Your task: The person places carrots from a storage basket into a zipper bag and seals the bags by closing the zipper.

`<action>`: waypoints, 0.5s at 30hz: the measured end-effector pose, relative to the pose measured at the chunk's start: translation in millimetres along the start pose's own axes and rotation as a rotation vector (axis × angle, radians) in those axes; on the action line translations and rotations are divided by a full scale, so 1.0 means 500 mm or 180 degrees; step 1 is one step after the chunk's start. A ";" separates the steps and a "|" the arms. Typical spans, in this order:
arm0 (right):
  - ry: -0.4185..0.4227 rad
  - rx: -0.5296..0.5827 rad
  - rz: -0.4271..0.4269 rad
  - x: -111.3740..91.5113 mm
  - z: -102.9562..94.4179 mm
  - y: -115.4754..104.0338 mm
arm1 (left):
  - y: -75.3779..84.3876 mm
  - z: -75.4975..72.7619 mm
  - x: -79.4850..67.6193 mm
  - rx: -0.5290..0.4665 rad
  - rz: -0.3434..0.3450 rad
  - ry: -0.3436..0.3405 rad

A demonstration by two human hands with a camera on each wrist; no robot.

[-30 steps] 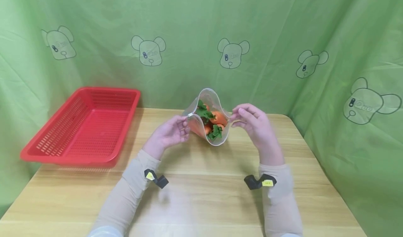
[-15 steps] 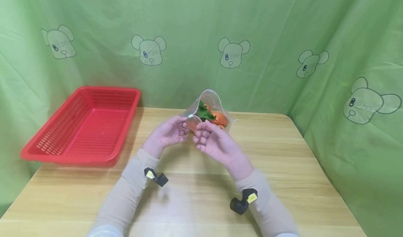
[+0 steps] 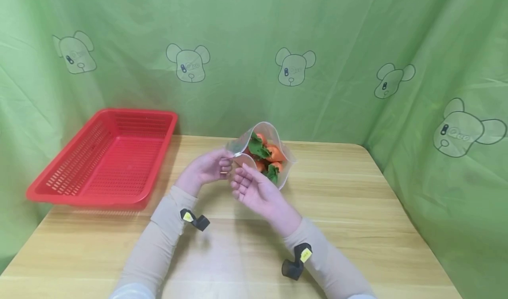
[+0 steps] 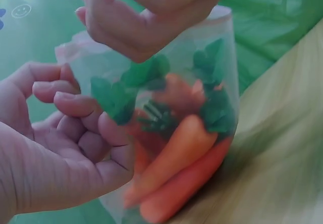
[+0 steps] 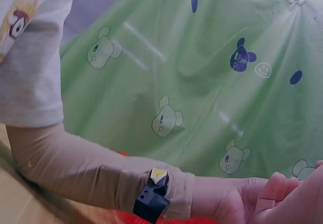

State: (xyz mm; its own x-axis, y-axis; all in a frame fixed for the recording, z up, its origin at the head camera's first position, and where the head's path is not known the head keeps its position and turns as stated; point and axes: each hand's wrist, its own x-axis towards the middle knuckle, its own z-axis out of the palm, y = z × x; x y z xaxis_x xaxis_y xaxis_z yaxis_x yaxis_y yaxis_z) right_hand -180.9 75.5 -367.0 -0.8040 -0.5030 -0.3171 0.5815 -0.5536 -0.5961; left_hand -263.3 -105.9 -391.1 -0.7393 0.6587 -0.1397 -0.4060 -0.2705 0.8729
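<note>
A translucent zip bag (image 3: 286, 155) stands on the table with its mouth gaping upward. Several orange carrots (image 4: 189, 138) with green leafy tops (image 4: 113, 100) lie inside it. My left hand (image 3: 206, 166) pinches the bag's left corner, beside the small white zip slider (image 3: 237, 155); its lower fingers are curled. The right hand (image 3: 259, 193) is in front of the bag's near rim, fingers bent and tips close to the left corner. Whether those fingertips pinch the rim or slider is hidden. In the left wrist view, the right hand (image 4: 151, 17) passes above the bag's top edge.
A red slotted plastic basket (image 3: 119, 166) sits at the table's left. Behind the wooden table (image 3: 357, 228) hangs a green curtain (image 3: 238, 100) printed with bear heads. Black cameras are strapped on both sleeves.
My right hand has let go of the bag's right corner and moved left across its front to near the left corner. The left hand and bag have shifted slightly toward me.
</note>
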 end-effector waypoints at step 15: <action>0.0454 -0.0628 -0.0371 0.037 -0.025 0.016 | -0.005 -0.012 -0.002 0.1157 -0.0135 -0.0181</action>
State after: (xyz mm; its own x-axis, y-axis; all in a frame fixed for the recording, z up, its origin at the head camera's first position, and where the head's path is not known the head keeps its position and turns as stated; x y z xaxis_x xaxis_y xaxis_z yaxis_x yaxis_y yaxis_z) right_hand -192.6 70.1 -386.6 -0.8816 -0.3371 -0.3305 0.4599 -0.4552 -0.7624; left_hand -264.9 -110.2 -396.1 -0.6907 0.7047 -0.1621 -0.2107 0.0183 0.9774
